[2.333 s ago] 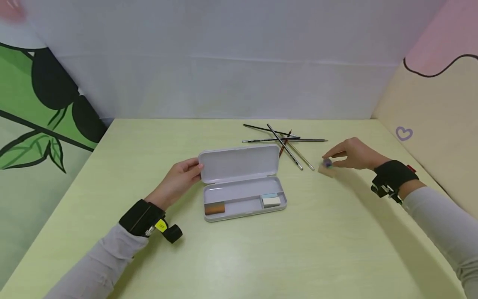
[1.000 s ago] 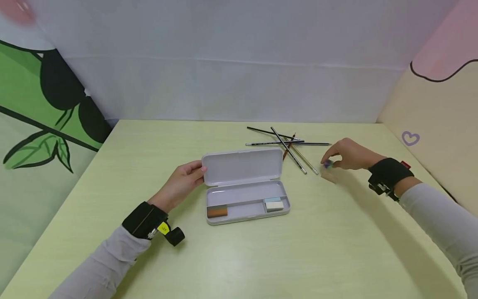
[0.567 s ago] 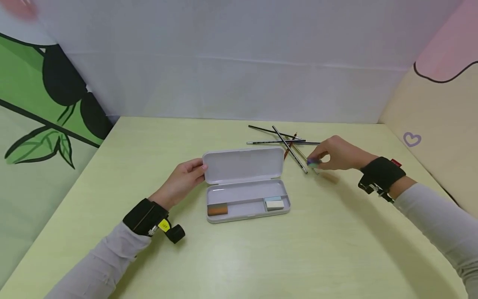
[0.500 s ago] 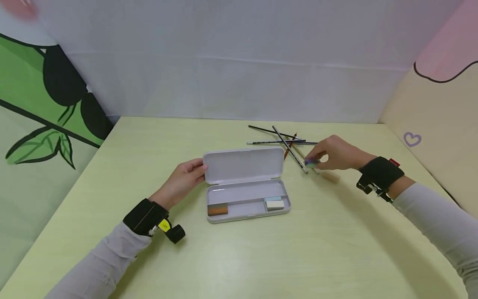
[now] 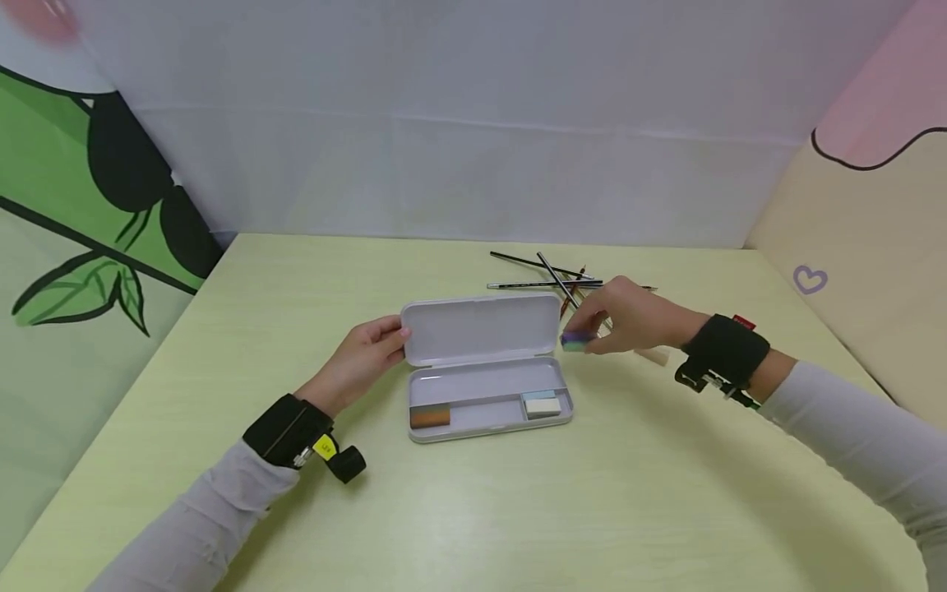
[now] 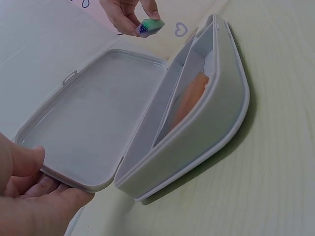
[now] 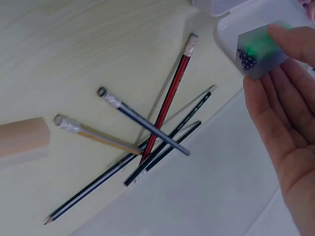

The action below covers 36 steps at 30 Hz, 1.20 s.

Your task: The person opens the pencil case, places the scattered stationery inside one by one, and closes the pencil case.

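A white pencil case lies with its lid raised. My left hand pinches the lid's left edge, thumb on the inner face and fingers behind. In my right hand, a small purple and green eraser is held between thumb and fingers, just right of the lid. The right wrist view shows a grape print on this eraser. Inside the case, an orange-brown block sits at the front left and a white and light-blue eraser in the small right compartment.
Behind the case several pencils lie crossed in a heap, dark, red and yellow ones among them. A beige block rests on the table near them, partly behind the right hand in the head view. Walls stand behind and at both sides.
My right hand has carried the grape-print eraser leftward from right of the pencils to beside the lid. The beige block has come partly into view. My left hand keeps its hold.
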Motion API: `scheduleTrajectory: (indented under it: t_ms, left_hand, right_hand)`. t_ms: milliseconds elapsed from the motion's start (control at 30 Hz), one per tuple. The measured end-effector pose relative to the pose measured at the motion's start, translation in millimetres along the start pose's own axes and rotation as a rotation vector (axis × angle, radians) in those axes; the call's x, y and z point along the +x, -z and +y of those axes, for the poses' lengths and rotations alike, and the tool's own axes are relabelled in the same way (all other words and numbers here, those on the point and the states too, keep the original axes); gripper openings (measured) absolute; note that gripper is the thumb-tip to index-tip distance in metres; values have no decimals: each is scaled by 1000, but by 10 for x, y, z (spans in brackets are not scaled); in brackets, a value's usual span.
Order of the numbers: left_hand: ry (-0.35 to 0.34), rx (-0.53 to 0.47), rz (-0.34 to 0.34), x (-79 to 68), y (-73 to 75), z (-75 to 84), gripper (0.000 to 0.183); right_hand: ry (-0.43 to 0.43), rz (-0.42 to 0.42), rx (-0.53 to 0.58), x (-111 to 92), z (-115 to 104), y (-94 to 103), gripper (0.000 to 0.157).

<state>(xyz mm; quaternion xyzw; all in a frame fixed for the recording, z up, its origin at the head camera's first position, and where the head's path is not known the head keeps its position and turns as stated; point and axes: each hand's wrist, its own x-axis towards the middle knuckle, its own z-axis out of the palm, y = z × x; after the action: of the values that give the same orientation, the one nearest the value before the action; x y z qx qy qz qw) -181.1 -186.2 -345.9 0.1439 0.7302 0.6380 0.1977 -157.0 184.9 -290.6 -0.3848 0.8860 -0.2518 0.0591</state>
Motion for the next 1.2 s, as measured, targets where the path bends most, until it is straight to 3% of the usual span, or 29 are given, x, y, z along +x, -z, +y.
scheduleTrajectory:
  t_ms: [267, 867, 1200]
  left_hand:
    - [8, -4, 5, 3, 13, -31, 46]
    - [11, -20, 8, -42, 39, -2, 46]
    - [18, -14, 16, -49, 45, -12, 46]
  right_hand:
    - [117, 16, -68, 257, -204, -142, 24]
    - [155, -3, 3, 513, -458, -488, 23]
    - [223, 7, -42, 628, -604, -684, 21]
